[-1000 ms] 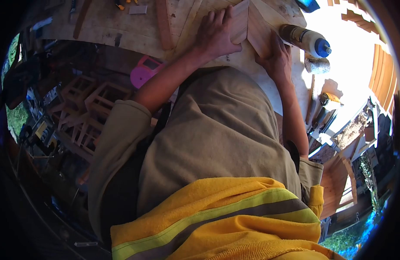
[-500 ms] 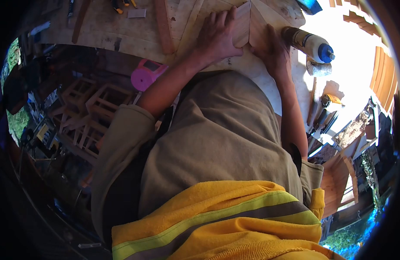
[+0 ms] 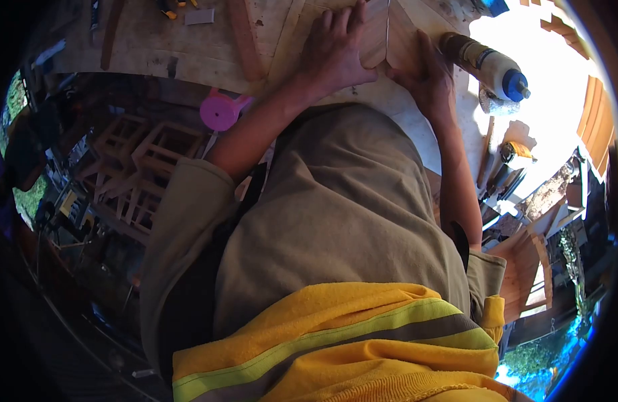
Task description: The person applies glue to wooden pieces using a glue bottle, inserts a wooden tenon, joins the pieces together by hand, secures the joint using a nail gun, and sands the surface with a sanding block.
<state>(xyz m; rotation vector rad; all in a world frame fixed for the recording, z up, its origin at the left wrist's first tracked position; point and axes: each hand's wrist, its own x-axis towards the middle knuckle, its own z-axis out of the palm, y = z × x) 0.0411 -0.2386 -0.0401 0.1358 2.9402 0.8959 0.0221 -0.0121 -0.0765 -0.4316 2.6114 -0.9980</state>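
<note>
Two flat wooden pieces meet along a narrow seam on the workbench at the top of the view. My left hand [image 3: 332, 57] grips the left wooden piece [image 3: 374, 37], its thumb along the near edge and its fingers over the far side. Around the outer edge of the right wooden piece [image 3: 403, 41] my right hand [image 3: 427, 82] is closed, thumb at the near corner by the seam. A glue bottle [image 3: 484, 65] with a blue cap lies on its side just right of my right hand. The far ends of both pieces are cut off by the frame.
On the workbench [image 3: 208, 50] lie a wooden strip [image 3: 244, 40], a small pale block [image 3: 200, 17] and an orange-handled tool [image 3: 167, 9]. A pink object [image 3: 220, 110] is at the bench edge. Wooden frames [image 3: 148, 157] stand lower left. Tools and an orange-labelled container [image 3: 516, 155] sit right, in bright sunlight.
The seam between the wooden pieces now shows a thin pale line. Both hands keep their hold, the right shifting slightly. The whole view has moved a little.
</note>
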